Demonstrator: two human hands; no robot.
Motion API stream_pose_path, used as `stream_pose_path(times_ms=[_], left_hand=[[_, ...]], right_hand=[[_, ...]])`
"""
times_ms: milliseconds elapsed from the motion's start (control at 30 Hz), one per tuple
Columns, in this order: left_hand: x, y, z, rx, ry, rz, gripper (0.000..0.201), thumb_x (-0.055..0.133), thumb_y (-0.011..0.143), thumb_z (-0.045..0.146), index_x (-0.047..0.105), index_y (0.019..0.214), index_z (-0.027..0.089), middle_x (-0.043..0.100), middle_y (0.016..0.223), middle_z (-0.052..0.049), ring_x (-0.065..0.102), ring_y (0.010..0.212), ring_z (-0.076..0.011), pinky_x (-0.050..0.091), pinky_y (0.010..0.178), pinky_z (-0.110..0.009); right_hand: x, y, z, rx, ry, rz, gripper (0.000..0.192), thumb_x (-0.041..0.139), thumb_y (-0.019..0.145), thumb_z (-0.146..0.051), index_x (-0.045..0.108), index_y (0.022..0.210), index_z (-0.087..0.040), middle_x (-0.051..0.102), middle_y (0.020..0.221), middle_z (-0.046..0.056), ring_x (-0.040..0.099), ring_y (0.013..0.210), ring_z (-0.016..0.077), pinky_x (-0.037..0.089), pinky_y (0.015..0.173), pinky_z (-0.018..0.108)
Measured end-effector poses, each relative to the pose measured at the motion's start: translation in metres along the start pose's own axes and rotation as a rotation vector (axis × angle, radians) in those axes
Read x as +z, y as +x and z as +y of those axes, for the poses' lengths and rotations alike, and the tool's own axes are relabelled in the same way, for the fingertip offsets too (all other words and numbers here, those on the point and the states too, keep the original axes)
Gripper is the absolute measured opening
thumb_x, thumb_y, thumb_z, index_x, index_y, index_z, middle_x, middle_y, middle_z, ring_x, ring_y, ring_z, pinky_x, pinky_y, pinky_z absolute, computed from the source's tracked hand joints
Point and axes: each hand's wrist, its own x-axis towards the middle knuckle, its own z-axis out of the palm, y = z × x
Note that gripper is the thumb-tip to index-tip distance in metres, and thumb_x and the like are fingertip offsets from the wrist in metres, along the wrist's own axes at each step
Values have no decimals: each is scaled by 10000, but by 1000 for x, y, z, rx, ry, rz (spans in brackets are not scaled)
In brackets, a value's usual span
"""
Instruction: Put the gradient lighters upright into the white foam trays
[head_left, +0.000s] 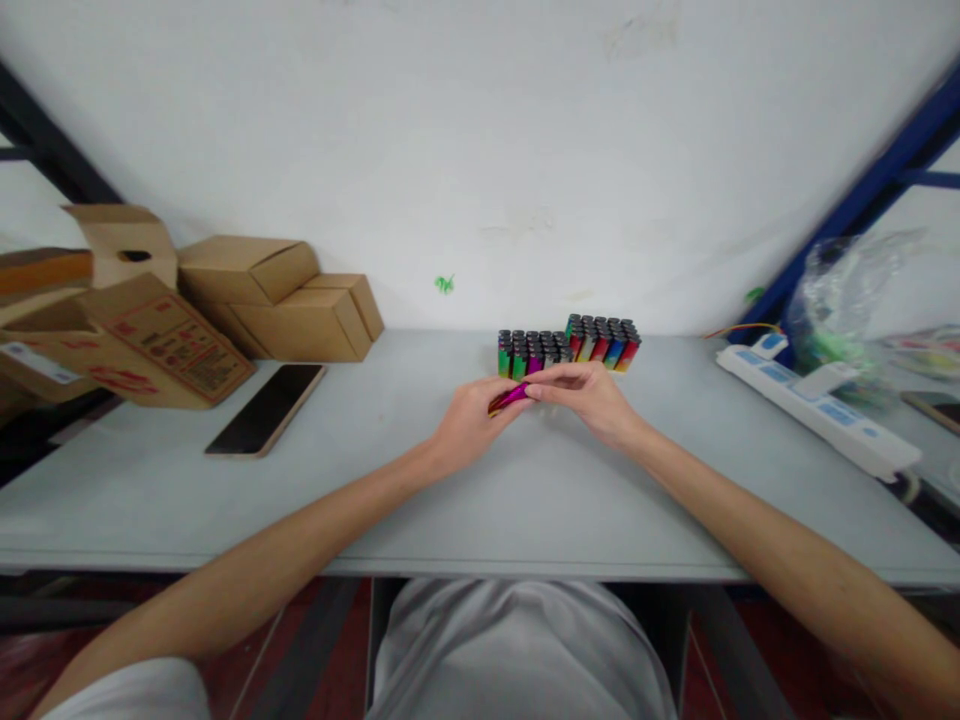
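Between my two hands is a shiny purple lighter (513, 397), tilted, with a yellow-red end toward the left. My left hand (472, 420) is closed around its left end. The fingertips of my right hand (592, 398) pinch its other end. Just beyond my hands stands a block of upright lighters (517, 352) with black tops and green and purple bodies, its lower part partly hidden by my fingers. Behind it to the right is a second block of multicoloured lighters (606, 338), also upright, near the wall.
Closed cardboard boxes (300, 310) are stacked at the back left, beside an open printed carton (172, 340). A dark phone (266, 410) lies in front of them. At the right are a white power strip (817, 405) and a clear plastic bag (840, 300).
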Motion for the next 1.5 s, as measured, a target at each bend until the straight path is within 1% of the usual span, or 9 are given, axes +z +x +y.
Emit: stream_pose_path(times_ms=[200, 333, 433, 567, 833, 1033, 1200, 1367, 1500], left_hand=[[3, 1, -5, -86, -163, -58, 340, 635, 933, 441, 769, 1034, 146, 693, 817, -34, 533, 685, -136, 394, 617, -227], [4, 0, -3, -145, -331, -84, 407, 677, 890, 501, 755, 1044, 132, 579, 672, 11, 436, 571, -99, 362, 545, -218], [5, 0, 0, -170, -420, -88, 439, 701, 862, 530, 739, 1040, 130, 507, 636, 38, 401, 532, -83, 340, 506, -216], [4, 0, 3, -171, -445, -103, 435, 726, 841, 522, 732, 1004, 119, 498, 645, 35, 410, 539, -80, 335, 495, -215], [5, -2, -1, -202, -420, -154, 420, 690, 870, 520, 721, 971, 114, 440, 638, 41, 390, 531, -78, 327, 481, -212], [2, 0, -7, -203, -419, -239, 382, 683, 873, 498, 692, 946, 123, 491, 689, 24, 440, 574, -89, 369, 520, -218], [-4, 3, -4, -206, -488, -262, 312, 701, 859, 437, 651, 867, 129, 483, 656, 33, 464, 593, -100, 380, 552, -236], [-6, 5, -2, -179, -555, -264, 247, 695, 862, 371, 648, 786, 140, 536, 715, 10, 532, 614, -110, 431, 597, -261], [-6, 5, -4, -132, -564, -259, 255, 691, 883, 360, 666, 753, 142, 554, 761, -13, 570, 676, -125, 477, 649, -273]], right_hand=[[3, 0, -2, -33, 8, 14, 310, 913, 675, -404, 829, 895, -203, 806, 886, 56, 737, 813, 202, 594, 791, 339], [4, 0, 4, -41, 62, 17, 281, 907, 696, -383, 824, 900, -210, 793, 869, 43, 694, 759, 163, 561, 724, 297], [4, 1, 9, -24, 108, 16, 275, 906, 703, -374, 819, 915, -222, 785, 869, 33, 676, 753, 151, 543, 719, 288], [3, 1, 6, -18, 124, -10, 255, 906, 702, -359, 821, 899, -221, 780, 868, 33, 676, 771, 154, 537, 730, 291], [1, 0, -2, -31, 15, -22, 311, 914, 673, -414, 827, 867, -189, 759, 767, 37, 654, 667, 148, 530, 642, 291], [-2, 2, 2, -29, -9, -69, 354, 923, 649, -434, 821, 881, -188, 766, 759, 37, 688, 668, 165, 559, 644, 294], [-2, 3, 0, -88, -34, -56, 316, 905, 687, -412, 819, 903, -198, 775, 841, 44, 710, 748, 176, 578, 706, 298], [-1, 2, -3, -198, -124, -49, 314, 882, 724, -424, 816, 932, -198, 752, 869, 51, 671, 742, 161, 567, 714, 300], [-1, 1, -6, -262, -181, -50, 311, 858, 760, -432, 811, 962, -201, 722, 854, 48, 620, 707, 148, 536, 674, 301]])
